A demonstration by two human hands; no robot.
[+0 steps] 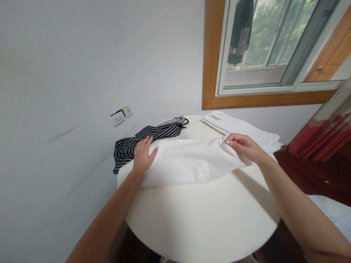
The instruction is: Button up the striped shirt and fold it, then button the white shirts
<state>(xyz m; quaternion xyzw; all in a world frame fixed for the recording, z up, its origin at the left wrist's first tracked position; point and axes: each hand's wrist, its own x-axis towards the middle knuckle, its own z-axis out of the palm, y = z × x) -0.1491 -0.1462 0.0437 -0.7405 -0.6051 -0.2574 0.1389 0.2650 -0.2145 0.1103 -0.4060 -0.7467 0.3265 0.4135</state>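
A white cloth garment (189, 160) lies folded lengthwise across the round white table (203, 215); its exact kind does not show. My left hand (144, 155) rests on its left end with fingers spread, close to the striped cloth. At the opposite end, my right hand (244, 146) pinches the upper right corner, which is lifted a little off the tabletop. Behind my left hand lies a crumpled black-and-white striped cloth (148, 137) with a dark strap at its far end.
Folded white cloths (244, 129) lie at the table's back right. Behind are a wall with a power socket (117, 118) and a wood-framed window (212, 54). A red-patterned curtain (320, 135) hangs at right, and white fabric (333, 212) shows at the lower right.
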